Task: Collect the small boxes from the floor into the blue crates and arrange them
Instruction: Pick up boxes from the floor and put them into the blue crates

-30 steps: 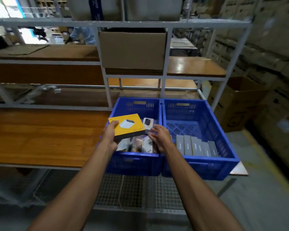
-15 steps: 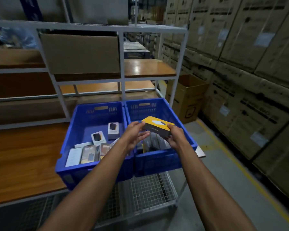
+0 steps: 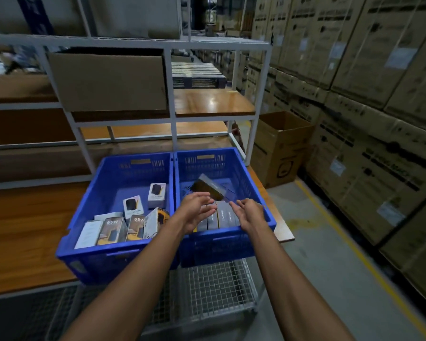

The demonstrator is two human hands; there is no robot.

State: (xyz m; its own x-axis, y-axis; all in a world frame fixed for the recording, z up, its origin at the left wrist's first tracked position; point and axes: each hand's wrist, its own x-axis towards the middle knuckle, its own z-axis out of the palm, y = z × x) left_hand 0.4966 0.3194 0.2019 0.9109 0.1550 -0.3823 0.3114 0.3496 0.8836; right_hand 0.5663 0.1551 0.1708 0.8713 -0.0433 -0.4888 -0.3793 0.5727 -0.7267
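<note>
1. At the centre of the frame, both hands hover over the right blue crate (image 3: 266,212), fingers spread wide and holding nothing: left hand (image 3: 194,210), right hand (image 3: 250,212).
2. Just above them a blurred dark box (image 3: 210,188) hangs tilted, touching neither hand.
3. Grey boxes (image 3: 221,217) stand in a row against the near wall; mixed small boxes (image 3: 133,217) lie loose in the left blue crate (image 3: 84,232), lower left.
4. These look light, stiff cardboard, likely smooth; gripping opposite long edges should suit.
</note>
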